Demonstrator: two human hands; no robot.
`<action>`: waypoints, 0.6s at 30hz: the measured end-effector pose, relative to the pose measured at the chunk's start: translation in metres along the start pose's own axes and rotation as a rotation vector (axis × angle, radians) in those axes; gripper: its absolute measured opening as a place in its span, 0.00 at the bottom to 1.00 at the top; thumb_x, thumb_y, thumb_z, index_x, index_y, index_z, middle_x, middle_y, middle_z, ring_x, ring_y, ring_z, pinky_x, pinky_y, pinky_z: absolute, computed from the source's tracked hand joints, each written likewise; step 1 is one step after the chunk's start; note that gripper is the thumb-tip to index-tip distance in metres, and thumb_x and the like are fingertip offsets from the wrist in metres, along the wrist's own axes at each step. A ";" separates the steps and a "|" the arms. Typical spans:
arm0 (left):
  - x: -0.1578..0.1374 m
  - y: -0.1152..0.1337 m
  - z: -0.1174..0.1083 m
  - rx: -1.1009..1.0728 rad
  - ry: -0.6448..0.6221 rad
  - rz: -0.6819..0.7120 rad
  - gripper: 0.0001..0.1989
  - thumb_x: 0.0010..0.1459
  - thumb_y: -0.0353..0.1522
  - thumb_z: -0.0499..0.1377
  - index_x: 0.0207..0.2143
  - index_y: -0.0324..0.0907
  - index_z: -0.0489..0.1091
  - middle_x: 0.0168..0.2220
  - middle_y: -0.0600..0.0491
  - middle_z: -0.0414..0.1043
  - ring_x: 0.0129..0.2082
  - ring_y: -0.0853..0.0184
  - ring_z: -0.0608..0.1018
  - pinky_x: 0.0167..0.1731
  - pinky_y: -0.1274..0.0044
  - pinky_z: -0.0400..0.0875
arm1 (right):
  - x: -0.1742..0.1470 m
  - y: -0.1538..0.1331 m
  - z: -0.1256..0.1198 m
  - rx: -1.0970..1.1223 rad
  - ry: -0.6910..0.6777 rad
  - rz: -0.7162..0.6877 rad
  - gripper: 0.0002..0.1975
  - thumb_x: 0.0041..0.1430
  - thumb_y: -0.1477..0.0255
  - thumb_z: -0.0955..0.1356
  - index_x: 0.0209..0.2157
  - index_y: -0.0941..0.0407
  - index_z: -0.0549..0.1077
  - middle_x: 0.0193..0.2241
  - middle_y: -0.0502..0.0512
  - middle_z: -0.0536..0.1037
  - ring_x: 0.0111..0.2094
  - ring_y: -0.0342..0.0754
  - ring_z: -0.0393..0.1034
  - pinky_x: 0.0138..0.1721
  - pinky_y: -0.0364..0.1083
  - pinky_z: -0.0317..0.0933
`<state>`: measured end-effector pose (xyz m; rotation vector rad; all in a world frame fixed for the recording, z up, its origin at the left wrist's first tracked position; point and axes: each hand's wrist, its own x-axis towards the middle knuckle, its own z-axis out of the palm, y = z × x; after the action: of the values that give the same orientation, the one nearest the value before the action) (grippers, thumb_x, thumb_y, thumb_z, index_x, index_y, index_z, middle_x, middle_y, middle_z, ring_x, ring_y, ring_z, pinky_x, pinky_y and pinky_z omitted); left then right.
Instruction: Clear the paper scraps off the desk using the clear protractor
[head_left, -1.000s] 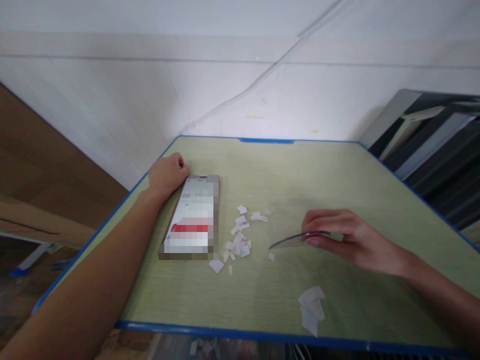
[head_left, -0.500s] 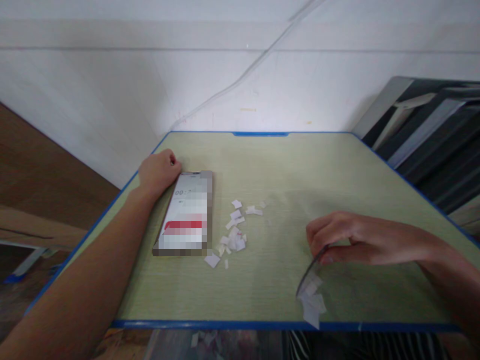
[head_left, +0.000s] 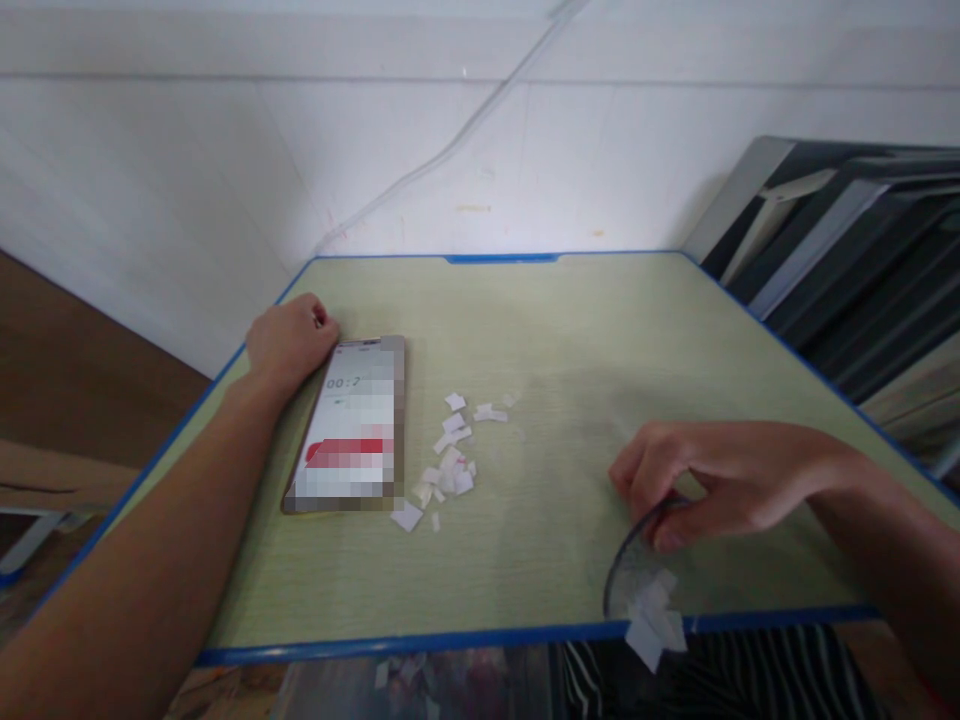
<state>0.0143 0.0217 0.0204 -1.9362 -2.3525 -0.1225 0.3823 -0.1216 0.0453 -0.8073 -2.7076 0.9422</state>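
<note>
My left hand (head_left: 289, 340) rests curled on the table by the top left corner of a phone (head_left: 349, 425). A small pale spot shows within its curl, too small to name. Between thumb and fingers, my right hand (head_left: 697, 485) grips a thin clear sheet with a dark curved rim (head_left: 616, 570), tilted near the table's front edge. Several white paper scraps (head_left: 656, 630) lie against this sheet and partly overhang the edge. More paper scraps (head_left: 454, 470) are scattered on the table right of the phone.
The pale green table (head_left: 555, 320) has a blue rim. Below its front edge is a clear container (head_left: 480, 690) with paper bits inside, beside striped cloth (head_left: 720, 680). Dark flat panels (head_left: 847, 250) lean at the right; a cable (head_left: 450, 145) runs along the white wall.
My right hand has drawn the clear sheet and its paper scraps towards the front edge, so the scraps overhang further. The left hand stays by the phone. The whole view has shifted slightly.
</note>
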 end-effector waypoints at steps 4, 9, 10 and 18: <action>0.000 -0.001 0.000 -0.003 -0.006 0.009 0.18 0.59 0.36 0.46 0.45 0.37 0.68 0.45 0.40 0.74 0.45 0.53 0.74 0.39 0.68 0.66 | 0.004 0.005 -0.002 0.101 -0.109 -0.007 0.18 0.65 0.59 0.65 0.28 0.58 0.74 0.22 0.48 0.67 0.25 0.40 0.59 0.27 0.42 0.51; 0.002 -0.001 0.002 0.018 0.008 -0.008 0.19 0.58 0.36 0.46 0.45 0.39 0.68 0.46 0.40 0.75 0.46 0.51 0.74 0.40 0.67 0.68 | 0.011 0.008 -0.004 0.282 -0.207 0.042 0.16 0.62 0.69 0.67 0.22 0.60 0.71 0.18 0.44 0.62 0.21 0.37 0.56 0.22 0.40 0.48; 0.002 0.000 0.002 0.023 0.007 -0.012 0.19 0.58 0.37 0.46 0.45 0.39 0.69 0.46 0.40 0.75 0.46 0.51 0.75 0.40 0.67 0.68 | 0.011 0.008 -0.004 0.306 -0.239 0.063 0.15 0.61 0.71 0.67 0.20 0.60 0.70 0.17 0.43 0.61 0.20 0.37 0.56 0.21 0.39 0.47; 0.005 -0.001 0.005 0.020 0.015 -0.015 0.19 0.57 0.37 0.46 0.45 0.39 0.69 0.46 0.40 0.75 0.47 0.50 0.75 0.41 0.66 0.69 | 0.009 -0.009 -0.004 0.299 -0.481 0.301 0.10 0.51 0.83 0.71 0.18 0.61 0.74 0.13 0.41 0.62 0.16 0.35 0.59 0.17 0.36 0.47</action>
<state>0.0119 0.0268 0.0160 -1.9015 -2.3502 -0.1137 0.3724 -0.1204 0.0540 -1.0533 -2.7478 1.7616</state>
